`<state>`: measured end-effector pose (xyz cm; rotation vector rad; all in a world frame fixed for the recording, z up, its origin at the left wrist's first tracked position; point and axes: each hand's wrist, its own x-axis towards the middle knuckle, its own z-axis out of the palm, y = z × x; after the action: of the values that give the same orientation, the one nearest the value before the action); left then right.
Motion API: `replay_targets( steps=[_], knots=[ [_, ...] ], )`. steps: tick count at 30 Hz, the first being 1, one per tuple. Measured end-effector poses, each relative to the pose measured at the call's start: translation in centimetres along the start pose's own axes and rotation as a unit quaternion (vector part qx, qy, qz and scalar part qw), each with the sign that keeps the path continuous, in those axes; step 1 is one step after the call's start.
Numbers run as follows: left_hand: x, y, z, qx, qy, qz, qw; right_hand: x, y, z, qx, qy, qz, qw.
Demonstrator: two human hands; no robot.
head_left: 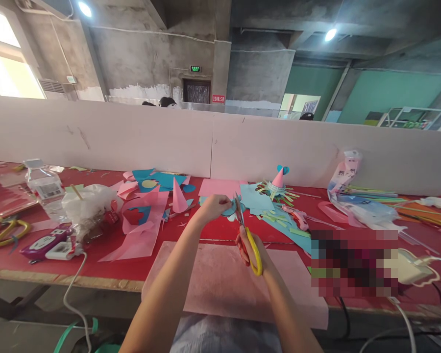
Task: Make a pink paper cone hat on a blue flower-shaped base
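Your red surface (268,234) runs up to a pale partition (150,142), with bare concrete walls and a lit green exit sign (196,69) beyond. A clear bottle (44,180) stands at the left; a plain pink cone (179,197) and a trimmed cone hat (278,180) stand among paper scraps further in. A pink sheet (242,284) lies beneath your forearms, which reach forward and converge. Your left hand (216,206) has its fingers pinched on the blue paper piece (227,211), held just above the surface. Your right hand (247,245) curls its fingers round the yellow-handled scissors (257,252), blades pointing away from you at the paper.
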<state>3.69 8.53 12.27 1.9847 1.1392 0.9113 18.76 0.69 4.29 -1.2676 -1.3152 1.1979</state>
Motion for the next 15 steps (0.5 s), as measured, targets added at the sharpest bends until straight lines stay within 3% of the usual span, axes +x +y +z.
replay_targets(
  steps=[15],
  knots=[
    [0.27, -0.39, -1.13, 0.018, -0.034, -0.008, 0.999, 0.12, 0.3, 0.14, 0.004, -0.008, 0.006, 1.0]
  ],
)
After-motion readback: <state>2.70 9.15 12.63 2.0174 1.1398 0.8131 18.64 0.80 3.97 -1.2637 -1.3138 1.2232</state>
